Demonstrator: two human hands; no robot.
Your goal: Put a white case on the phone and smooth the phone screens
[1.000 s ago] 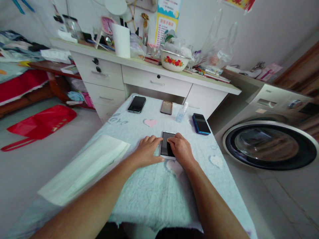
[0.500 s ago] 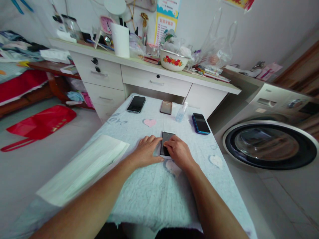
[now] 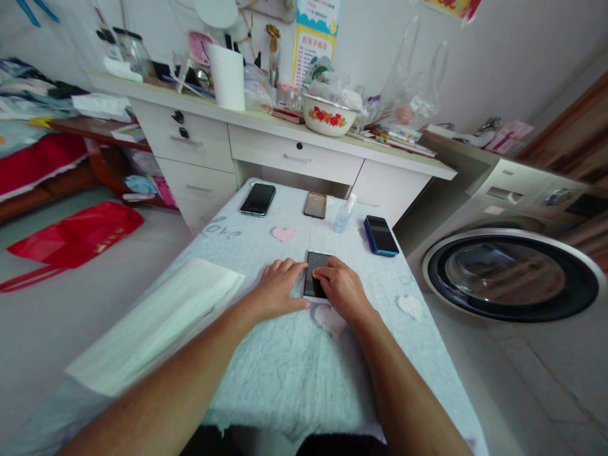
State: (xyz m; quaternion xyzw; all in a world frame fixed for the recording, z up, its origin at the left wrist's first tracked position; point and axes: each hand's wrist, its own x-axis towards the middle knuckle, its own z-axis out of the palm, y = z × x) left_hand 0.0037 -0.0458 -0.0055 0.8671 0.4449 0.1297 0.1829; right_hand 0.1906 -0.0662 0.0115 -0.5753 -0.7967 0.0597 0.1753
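Note:
A phone (image 3: 313, 285) with a dark screen and pale edges lies flat on the cloth-covered table. My left hand (image 3: 279, 290) rests at its left side, fingers apart, with the thumb and a fingertip touching its edges. Over the right part of the screen, my right hand (image 3: 342, 286) has its fingers pinched together on something small that I cannot make out. Beyond the phone are a clear spray bottle (image 3: 344, 215), a brownish phone case (image 3: 315, 206), a black phone (image 3: 258, 199) and a blue-edged phone (image 3: 381, 235).
White folded paper or cloth (image 3: 161, 323) lies on the table's left side. Behind stands a desk (image 3: 294, 155) holding a paper roll (image 3: 227, 77) and a flowered bowl (image 3: 329, 116). A washing machine (image 3: 510, 209) is at the right, a red bag (image 3: 78, 237) on the floor at left.
The whole view has shifted slightly. Both hands keep nearly the same places at the phone.

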